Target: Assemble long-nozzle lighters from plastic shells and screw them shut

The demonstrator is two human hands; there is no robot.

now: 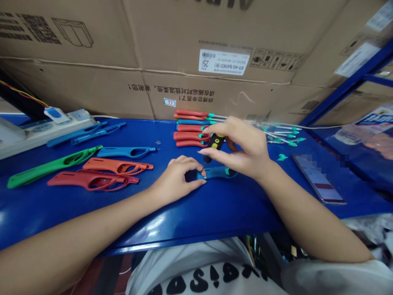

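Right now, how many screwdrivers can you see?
1. The black-and-yellow screwdriver is in the right hand, pointing down toward the blue lighter handle at the left hand's fingertips. Others could be hidden.

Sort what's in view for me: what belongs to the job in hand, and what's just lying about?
Part of the job:
screwdriver, held in the right hand
blue handle, at the left hand's fingertips
likely also the stacked handles, green-tipped rods and loose handles

Seemingly just lying about:
phone
power strip
cardboard box
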